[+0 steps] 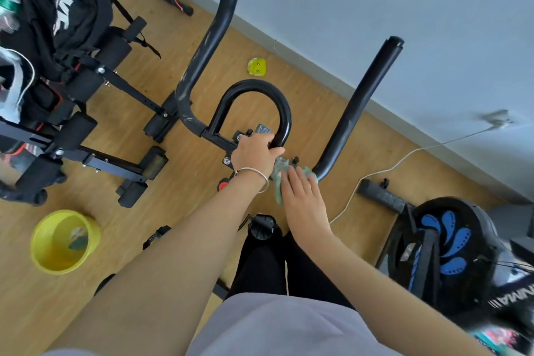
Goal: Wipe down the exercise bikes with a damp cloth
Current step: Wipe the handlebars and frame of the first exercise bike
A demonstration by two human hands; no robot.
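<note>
Black handlebars of the exercise bike (202, 66) fill the middle of the view, with a looped centre grip (284, 113) and two long outer bars. My left hand (254, 153) grips the base of the loop, fingers curled round the tube. My right hand (303, 199) lies flat with straight fingers on a green cloth (278, 179), pressing it against the crossbar near the foot of the right bar (361, 113). Most of the cloth is hidden under that hand.
A yellow bucket (92, 228) stands on the wooden floor at lower left. A black weight bench (95, 113) draped with clothes is to the left. A second bike's flywheel (445, 251) is at right, a white cable (404, 159) crosses the floor, a yellow disc (257, 66) lies by the wall.
</note>
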